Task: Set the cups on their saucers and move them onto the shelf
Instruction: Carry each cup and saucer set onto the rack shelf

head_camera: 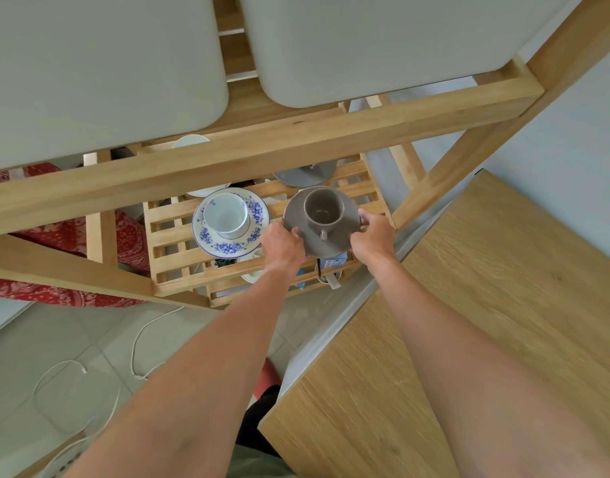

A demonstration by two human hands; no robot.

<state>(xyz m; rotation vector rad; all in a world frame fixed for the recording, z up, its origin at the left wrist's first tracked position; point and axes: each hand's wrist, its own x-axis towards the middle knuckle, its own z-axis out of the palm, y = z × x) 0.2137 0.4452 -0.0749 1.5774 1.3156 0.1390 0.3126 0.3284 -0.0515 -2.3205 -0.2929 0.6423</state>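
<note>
Slatted wooden shelf (358,188) beside a table (486,305). Both hands, left hand (284,244) and right hand (374,236), pinch opposite rims of the grey saucer (331,244) bearing the grey cup (324,207), directly ahead, just right of the blue-flowered saucer (255,236); handle faces the person.

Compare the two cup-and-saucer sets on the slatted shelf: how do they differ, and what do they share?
The left set is white with blue flowers; the right set is plain grey-brown. The left set sits untouched on the shelf; the right set's saucer is gripped by the left hand and right hand. Only the right cup's handle shows. Both cups stand upright on saucers.
</note>
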